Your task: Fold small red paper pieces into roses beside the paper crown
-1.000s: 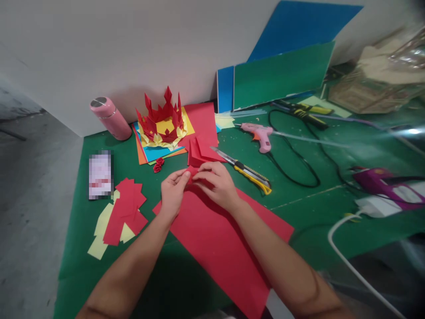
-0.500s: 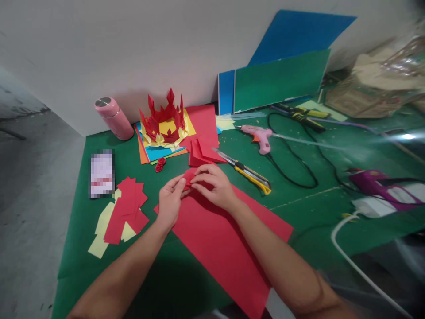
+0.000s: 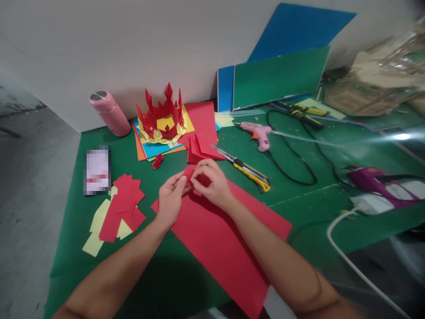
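Observation:
A small piece of red paper is pinched between my two hands above a large red sheet. My left hand grips its left side with the thumb on top. The fingertips of my right hand close on its right edge; the paper's exact shape is partly hidden by the fingers. Just beyond lie folded red paper pieces and two small red paper roses. Right of my right hand rests a yellow utility knife with its blade out.
A red and yellow paper crown stands on coloured sheets beside a pink flask. Cut strips and a blurred-out phone-like object lie left. A pink glue gun, its cable, pliers and a power strip are right.
The view has shifted slightly, so things on the table sit a little higher and further left. My right fingers have moved slightly on the red paper, which both hands still hold.

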{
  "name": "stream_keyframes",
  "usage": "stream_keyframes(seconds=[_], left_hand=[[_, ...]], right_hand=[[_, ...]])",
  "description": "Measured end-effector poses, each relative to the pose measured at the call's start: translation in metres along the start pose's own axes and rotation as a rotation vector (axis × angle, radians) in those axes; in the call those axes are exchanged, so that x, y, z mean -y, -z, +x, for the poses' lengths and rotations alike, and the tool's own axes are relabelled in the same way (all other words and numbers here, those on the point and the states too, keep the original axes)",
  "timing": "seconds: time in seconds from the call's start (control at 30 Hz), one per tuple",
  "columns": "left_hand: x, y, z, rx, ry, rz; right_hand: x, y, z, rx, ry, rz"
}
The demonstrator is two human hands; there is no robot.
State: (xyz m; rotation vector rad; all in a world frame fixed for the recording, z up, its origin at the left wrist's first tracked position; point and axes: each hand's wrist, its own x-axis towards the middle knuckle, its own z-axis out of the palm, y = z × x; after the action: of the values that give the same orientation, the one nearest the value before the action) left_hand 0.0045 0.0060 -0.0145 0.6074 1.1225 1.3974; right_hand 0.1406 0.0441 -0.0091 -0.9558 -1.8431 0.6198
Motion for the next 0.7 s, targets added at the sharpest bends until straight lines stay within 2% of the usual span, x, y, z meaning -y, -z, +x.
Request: stream_keyframes(seconds=[0.43,0.7], left_hand=[[-0.0024,-0.0028,0.0002,0.001,0.038,-0.011],[-0.0040,-0.0021,0.0021,0.017,-0.014,0.015]], right_hand=[[-0.0055,-0.0049,-0.0017,-0.024,-0.035,0.088],[-0.0059,-0.0086,-0.0028,0.005,-0.283,0.414]])
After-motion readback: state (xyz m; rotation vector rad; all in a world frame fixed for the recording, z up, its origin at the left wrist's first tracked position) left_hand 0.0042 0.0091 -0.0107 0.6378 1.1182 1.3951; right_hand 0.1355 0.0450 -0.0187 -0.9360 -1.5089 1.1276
